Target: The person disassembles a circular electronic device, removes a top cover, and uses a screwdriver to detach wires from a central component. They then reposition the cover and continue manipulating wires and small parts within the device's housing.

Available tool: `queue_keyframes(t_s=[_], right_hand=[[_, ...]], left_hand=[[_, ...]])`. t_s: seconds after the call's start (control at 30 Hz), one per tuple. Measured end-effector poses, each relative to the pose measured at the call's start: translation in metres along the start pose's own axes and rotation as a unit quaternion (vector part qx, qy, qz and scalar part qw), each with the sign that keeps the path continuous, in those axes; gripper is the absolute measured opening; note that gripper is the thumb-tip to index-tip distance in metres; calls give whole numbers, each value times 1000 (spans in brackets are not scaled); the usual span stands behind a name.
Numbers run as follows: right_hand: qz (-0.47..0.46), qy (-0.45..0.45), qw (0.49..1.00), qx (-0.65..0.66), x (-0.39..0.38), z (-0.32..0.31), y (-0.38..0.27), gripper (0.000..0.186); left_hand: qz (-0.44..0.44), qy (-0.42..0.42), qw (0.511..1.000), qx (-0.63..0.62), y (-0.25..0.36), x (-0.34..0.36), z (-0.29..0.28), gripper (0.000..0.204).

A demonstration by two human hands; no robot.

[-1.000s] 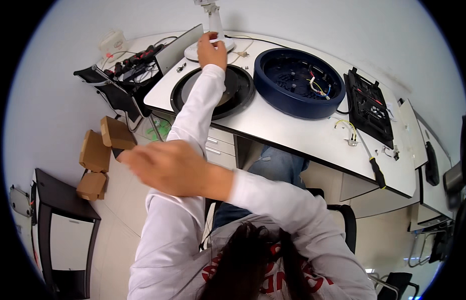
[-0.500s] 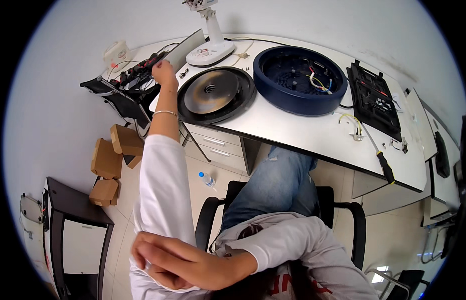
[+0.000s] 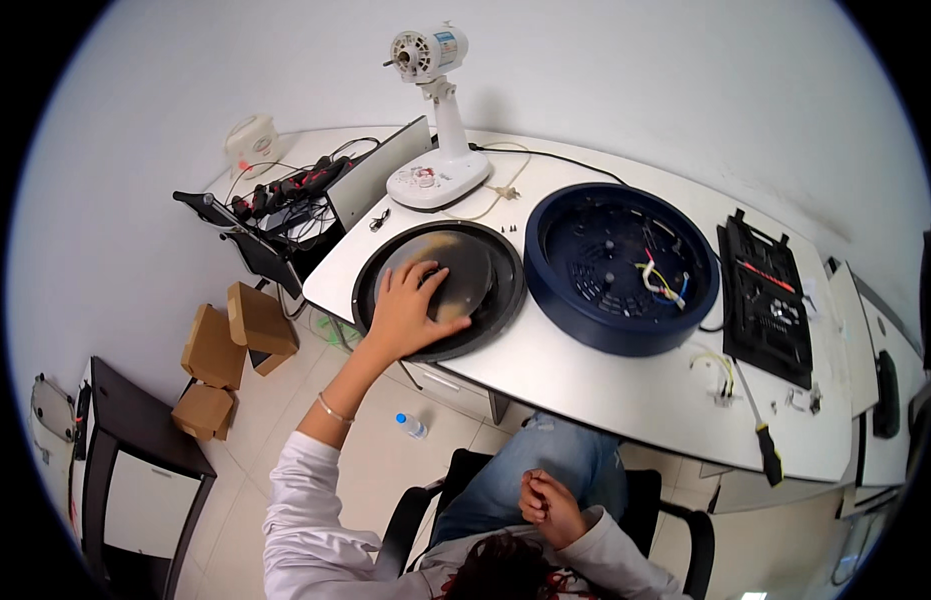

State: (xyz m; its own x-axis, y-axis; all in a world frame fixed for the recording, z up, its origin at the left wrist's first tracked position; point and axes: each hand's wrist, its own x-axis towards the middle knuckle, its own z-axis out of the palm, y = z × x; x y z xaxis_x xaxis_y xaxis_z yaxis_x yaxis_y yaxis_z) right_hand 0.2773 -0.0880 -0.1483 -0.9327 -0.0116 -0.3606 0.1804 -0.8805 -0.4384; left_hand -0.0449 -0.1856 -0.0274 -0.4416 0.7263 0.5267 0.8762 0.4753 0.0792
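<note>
My left hand (image 3: 403,312) lies over a round metal plate (image 3: 470,290), its fingers stretched out and its thumb apart. The plate, dark with a brownish patch, rests in a black round lid (image 3: 504,312); the hand hides its middle. At my lap my right hand (image 3: 551,508) is closed, fingers curled in, and whatever is inside cannot be made out. Right of the lid stands a deep blue round housing (image 3: 625,335) with coloured wires (image 3: 663,286) inside.
A white fan base with its bare motor (image 3: 440,130) stands behind the lid. To the right are an open black tool case (image 3: 763,330), a screwdriver (image 3: 769,455) and small wired parts (image 3: 723,395). Cardboard boxes (image 3: 213,345) and a bottle (image 3: 411,426) are on the floor.
My left hand has come back from beyond the desk's left side onto the plate. My right hand has left my left upper arm for my lap. The view has tilted up.
</note>
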Motion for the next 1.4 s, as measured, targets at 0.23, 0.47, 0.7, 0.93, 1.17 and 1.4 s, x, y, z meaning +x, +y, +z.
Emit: queue_keyframes(t_s=[0.23,0.47,0.7,0.93,1.17,1.4], right_hand=[[-26,80,995,-60,18,-14,-18,13],[3,88,994,-58,34,-27,-25,13],[-3,-6,971,-237,30,-9,-37,16],[-16,-165,932,-322,32,53,-82,29],[-204,-100,939,-258,69,87,-89,69],[-172,-85,975,-115,100,102,-94,67]], left_hand=[[7,-22,998,57,13,4,-8,73],[26,-64,995,68,15,9,-6,67],[60,-89,980,168,21,16,-8,64],[64,-89,984,143,15,19,-8,57],[44,-107,989,91,19,17,-10,60],[39,-114,989,81,18,16,-13,59]])
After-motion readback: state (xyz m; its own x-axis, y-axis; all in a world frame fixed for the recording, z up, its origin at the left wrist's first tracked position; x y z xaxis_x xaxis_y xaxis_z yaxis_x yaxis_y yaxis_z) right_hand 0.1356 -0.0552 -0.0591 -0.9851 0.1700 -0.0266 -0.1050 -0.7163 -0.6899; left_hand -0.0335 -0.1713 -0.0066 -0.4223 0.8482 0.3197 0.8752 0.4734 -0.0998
